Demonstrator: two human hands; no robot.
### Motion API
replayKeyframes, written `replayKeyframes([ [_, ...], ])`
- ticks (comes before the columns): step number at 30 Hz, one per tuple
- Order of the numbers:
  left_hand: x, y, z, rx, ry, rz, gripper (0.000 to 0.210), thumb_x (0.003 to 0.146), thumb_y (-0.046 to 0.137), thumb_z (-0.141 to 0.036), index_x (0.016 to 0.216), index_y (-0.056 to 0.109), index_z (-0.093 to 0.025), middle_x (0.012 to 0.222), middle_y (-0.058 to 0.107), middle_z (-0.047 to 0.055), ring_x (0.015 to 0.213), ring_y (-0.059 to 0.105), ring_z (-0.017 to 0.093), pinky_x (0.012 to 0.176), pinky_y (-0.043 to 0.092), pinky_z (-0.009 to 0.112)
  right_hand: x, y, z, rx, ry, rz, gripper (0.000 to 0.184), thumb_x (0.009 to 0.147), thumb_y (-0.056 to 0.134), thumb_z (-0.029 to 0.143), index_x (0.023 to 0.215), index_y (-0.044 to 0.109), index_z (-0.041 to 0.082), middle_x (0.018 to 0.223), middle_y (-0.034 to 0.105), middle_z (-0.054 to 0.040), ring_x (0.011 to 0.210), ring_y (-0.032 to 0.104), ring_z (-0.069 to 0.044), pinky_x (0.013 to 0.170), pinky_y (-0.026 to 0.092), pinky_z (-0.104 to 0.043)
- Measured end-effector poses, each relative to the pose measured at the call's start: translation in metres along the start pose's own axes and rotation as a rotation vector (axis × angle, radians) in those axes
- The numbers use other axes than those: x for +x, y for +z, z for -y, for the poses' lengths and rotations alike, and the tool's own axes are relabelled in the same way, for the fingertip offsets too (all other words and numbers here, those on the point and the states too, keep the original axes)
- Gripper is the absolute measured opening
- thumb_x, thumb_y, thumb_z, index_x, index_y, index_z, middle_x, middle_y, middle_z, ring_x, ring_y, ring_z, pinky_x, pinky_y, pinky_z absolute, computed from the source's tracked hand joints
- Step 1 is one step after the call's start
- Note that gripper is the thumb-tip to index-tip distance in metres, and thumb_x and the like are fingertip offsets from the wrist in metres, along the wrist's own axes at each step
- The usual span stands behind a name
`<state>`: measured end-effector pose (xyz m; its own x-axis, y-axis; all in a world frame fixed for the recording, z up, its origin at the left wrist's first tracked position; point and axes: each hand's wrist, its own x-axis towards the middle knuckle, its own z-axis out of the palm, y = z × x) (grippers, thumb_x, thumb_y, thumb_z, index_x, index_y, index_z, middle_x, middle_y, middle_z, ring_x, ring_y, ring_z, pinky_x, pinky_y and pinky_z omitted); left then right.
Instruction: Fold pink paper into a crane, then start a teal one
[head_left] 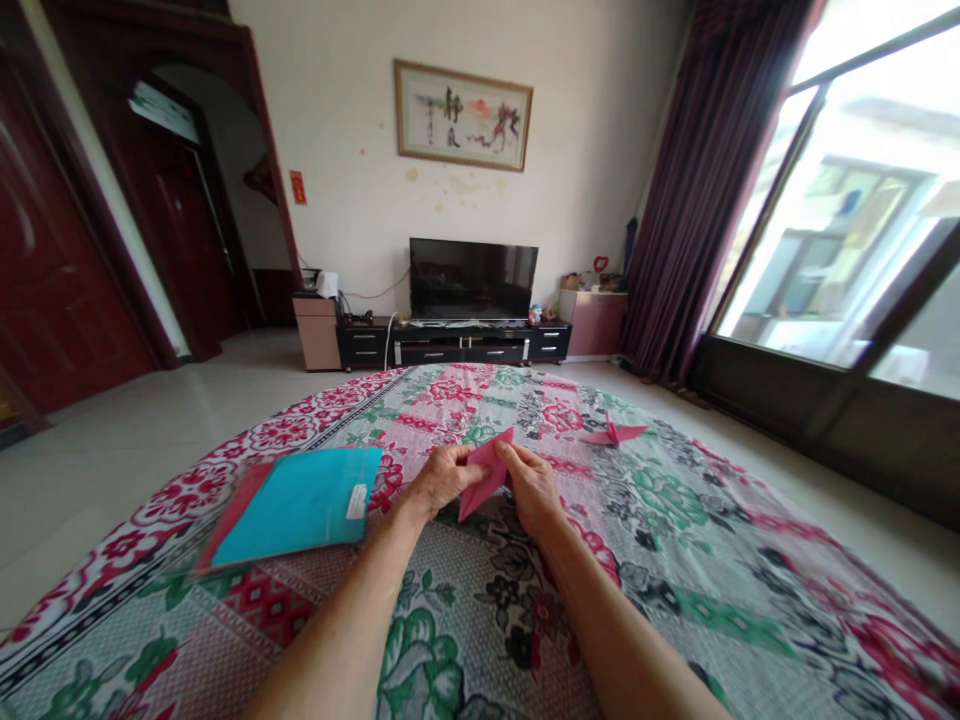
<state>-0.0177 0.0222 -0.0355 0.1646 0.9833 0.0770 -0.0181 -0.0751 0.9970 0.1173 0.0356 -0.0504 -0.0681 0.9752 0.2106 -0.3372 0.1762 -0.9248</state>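
Between my hands is a folded piece of pink paper [484,482], diamond-shaped and tilted, above the patterned tablecloth. My left hand [444,480] grips its left side, with the thumb and fingers closed on the paper. On the right edge, near the upper tip, my right hand [531,483] pinches the same paper; its lower fingers are partly hidden behind the sheet. Farther off to the right, a folded pink paper crane [615,432] rests on the cloth with its wings spread.
A pack of coloured paper [300,505], blue on top with red beneath, lies left of my hands. The flowered tablecloth [667,600] covers the round table. Beyond stand a television [472,280] on a low cabinet [457,345] and, right, a dark curtain [679,200].
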Motion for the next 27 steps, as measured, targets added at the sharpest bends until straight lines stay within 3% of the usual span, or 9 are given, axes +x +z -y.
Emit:
replayKeyframes([
  [5, -0.0022, 0.0027, -0.0023, 0.032, 0.005, -0.026, 0.022, 0.057, 0.070, -0.031, 0.061, 0.058, -0.013, 0.052, 0.052, -0.005, 0.048, 0.044, 0.008, 0.048, 0.032, 0.020, 0.0010, 0.0001, -0.0037, 0.091, 0.065, 0.005, 0.035, 0.066, 0.066, 0.050, 0.059, 0.053, 0.018, 0.048, 0.041, 0.0060, 0.045, 0.031, -0.008, 0.045, 0.026, -0.022],
  [9, -0.0022, 0.0018, -0.0008, 0.018, -0.014, 0.002, 0.021, 0.057, 0.070, -0.031, 0.061, 0.058, -0.013, 0.052, 0.052, -0.005, 0.048, 0.045, 0.008, 0.049, 0.032, 0.020, 0.0011, -0.0005, -0.0039, 0.080, 0.058, -0.067, 0.039, 0.064, 0.068, 0.049, 0.052, 0.046, 0.019, 0.046, 0.039, 0.0061, 0.043, 0.030, -0.008, 0.043, 0.025, -0.022],
  [12, -0.0015, 0.0013, -0.0003, -0.003, -0.029, 0.016, 0.022, 0.056, 0.071, -0.031, 0.063, 0.060, -0.012, 0.053, 0.053, -0.004, 0.049, 0.046, 0.009, 0.049, 0.033, 0.021, 0.0004, -0.0001, -0.0024, 0.075, 0.071, -0.066, 0.035, 0.065, 0.067, 0.050, 0.058, 0.053, 0.018, 0.048, 0.044, 0.0052, 0.044, 0.034, -0.008, 0.044, 0.028, -0.022],
  [17, -0.0006, 0.0015, -0.0002, -0.013, -0.013, -0.013, 0.024, 0.057, 0.071, -0.032, 0.068, 0.063, -0.012, 0.053, 0.055, -0.004, 0.049, 0.048, 0.009, 0.050, 0.034, 0.020, -0.0006, 0.0009, -0.0015, 0.067, 0.105, 0.067, 0.031, 0.062, 0.070, 0.046, 0.070, 0.063, 0.017, 0.057, 0.057, 0.0023, 0.048, 0.043, -0.009, 0.050, 0.036, -0.022],
  [27, 0.0027, -0.0044, 0.0073, -0.060, -0.014, 0.003, 0.029, 0.063, 0.068, -0.034, 0.082, 0.065, -0.012, 0.062, 0.062, 0.000, 0.056, 0.055, 0.013, 0.056, 0.041, 0.023, 0.0030, -0.0056, -0.0061, 0.143, 0.119, 0.093, 0.028, 0.066, 0.068, 0.044, 0.076, 0.065, 0.018, 0.060, 0.058, 0.0026, 0.052, 0.050, -0.010, 0.054, 0.043, -0.023],
])
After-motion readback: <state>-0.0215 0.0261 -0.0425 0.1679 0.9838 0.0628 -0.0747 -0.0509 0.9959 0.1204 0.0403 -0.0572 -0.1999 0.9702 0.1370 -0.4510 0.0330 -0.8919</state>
